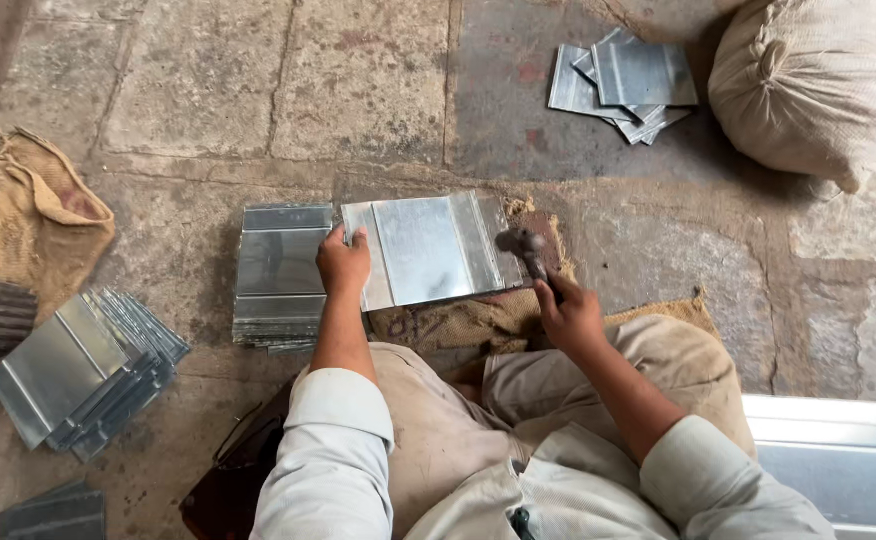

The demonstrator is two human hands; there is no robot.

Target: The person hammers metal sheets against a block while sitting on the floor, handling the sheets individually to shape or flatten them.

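Head view looked straight down on a person seated on a stone floor [378, 90], knees drawn up, with a folded metal sheet [428, 250] lying flat at the centre of the scene. The left hand [343, 262] pressed on the sheet's left edge, fingers curled over it and thumb on top, apparently to keep the piece from shifting under blows. The right hand [570, 315] was closed around the handle of a hammer [528, 250], whose dark head sat over the sheet's right edge, at about three o'clock from the sheet's middle. Under that edge lay a piece of burlap [478, 320], probably padding between the work and the stone.

Just beside the sheet, at nine o'clock, stood a neat stack of sheets [280, 275], close enough for the left hand to reach. A fanned pile of sheets [83, 370] lay at about eight o'clock, well apart, near a crumpled burlap sack [28, 220]. At one o'clock a loose heap of sheets [623, 85] rested next to a stuffed cloth sack [818, 85]. A long metal panel [838, 460] lay at four o'clock, by the right elbow.
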